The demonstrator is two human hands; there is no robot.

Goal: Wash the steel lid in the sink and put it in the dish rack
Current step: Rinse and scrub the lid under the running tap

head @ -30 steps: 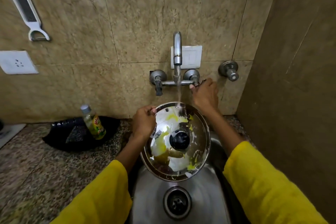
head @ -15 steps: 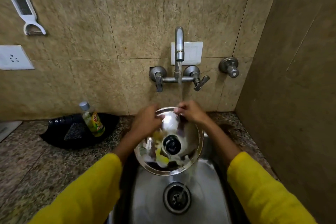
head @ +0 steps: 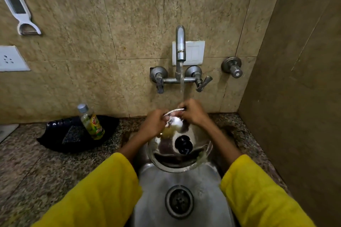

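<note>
I am gripping one steel lid (head: 177,155) at its twelve o'clock rim, fingers of left hand (head: 154,125) and right hand (head: 193,112) clamped on it, over one sink (head: 156,190).

Glossy steel lid (head: 177,160), speckled granite counter (head: 33,167)

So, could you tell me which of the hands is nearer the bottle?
Left. The left hand is beside the bottle; the right hand is farther, beyond the lid.
</note>
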